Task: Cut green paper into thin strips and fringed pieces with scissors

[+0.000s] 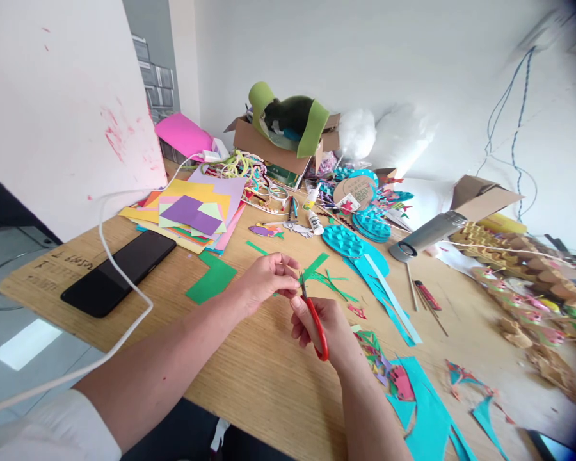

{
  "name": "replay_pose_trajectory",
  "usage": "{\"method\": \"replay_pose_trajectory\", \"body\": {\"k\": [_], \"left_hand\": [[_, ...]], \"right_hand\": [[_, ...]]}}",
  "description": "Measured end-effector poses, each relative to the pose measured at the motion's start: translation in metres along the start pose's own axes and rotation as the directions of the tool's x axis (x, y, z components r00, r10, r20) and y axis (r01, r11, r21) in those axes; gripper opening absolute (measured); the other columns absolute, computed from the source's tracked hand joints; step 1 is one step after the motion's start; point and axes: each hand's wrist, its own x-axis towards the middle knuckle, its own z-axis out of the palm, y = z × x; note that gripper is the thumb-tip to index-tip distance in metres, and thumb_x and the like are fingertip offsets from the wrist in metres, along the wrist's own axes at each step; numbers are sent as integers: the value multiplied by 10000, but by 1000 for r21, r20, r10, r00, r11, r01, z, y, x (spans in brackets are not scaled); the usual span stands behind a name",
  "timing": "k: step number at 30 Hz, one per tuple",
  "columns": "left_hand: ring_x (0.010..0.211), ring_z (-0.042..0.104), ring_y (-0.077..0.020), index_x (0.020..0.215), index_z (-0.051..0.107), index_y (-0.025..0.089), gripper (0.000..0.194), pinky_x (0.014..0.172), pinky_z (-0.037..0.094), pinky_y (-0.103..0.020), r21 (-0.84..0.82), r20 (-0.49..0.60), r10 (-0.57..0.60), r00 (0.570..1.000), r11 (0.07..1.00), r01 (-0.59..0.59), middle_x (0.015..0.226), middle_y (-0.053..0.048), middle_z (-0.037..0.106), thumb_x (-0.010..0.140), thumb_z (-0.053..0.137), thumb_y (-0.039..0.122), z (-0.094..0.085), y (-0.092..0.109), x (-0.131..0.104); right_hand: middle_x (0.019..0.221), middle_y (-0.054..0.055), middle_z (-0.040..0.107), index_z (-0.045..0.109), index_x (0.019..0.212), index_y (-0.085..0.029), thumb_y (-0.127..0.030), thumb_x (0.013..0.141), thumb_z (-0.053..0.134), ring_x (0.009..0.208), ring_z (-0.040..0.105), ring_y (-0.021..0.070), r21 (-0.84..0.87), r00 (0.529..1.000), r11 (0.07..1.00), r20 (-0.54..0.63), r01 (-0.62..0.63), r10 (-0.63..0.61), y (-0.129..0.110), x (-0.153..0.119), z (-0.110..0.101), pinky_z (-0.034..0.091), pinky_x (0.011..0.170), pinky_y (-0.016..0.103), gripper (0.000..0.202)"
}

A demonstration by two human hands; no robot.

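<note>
My right hand (319, 326) is closed round the red-handled scissors (320, 330), their tips pointing away from me. The fingers of my left hand (271, 282) are pinched beside the blades, at the near end of a green paper strip (315, 266). The scissor tips overlap that end, and the cut itself is too small to make out. Thin green paper slivers (338, 285) lie on the table just beyond my right hand. To the left of my left hand is a larger green paper piece (212, 276) with an angular outline.
A black phone (119, 272) and white cable (106, 240) lie at left, near stacked coloured paper (192, 214). Glue bottles (315, 223), turquoise scalloped discs (343, 241) and a grey cylinder (427, 235) stand beyond. Turquoise scraps (422, 403) lie right, a filled cardboard box (264, 144) behind.
</note>
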Motion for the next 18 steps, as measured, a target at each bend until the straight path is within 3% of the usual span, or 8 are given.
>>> {"method": "replay_pose_trajectory", "body": {"k": [11, 18], "left_hand": [[564, 580, -90, 882, 556, 126, 323, 568, 450, -235, 0, -25, -27, 999, 1000, 27, 692, 17, 599, 585, 683, 134, 0, 2, -1], [592, 579, -90, 898, 558, 130, 365, 567, 439, -221, 3, 18, -19, 1000, 1000, 19, 687, 23, 595, 576, 730, 142, -2, -2, 0]], "right_hand": [[444, 27, 596, 523, 550, -166, -660, 732, 594, 354, 533, 113, -8, 1000, 1000, 2, -24, 24, -1, -1, 0, 350, 345, 181, 531], [443, 24, 592, 519, 549, -170, -670, 725, 592, 357, 531, 111, -1, 1000, 1000, -6, -28, 28, -3, -1, 0, 366, 350, 182, 535]]}}
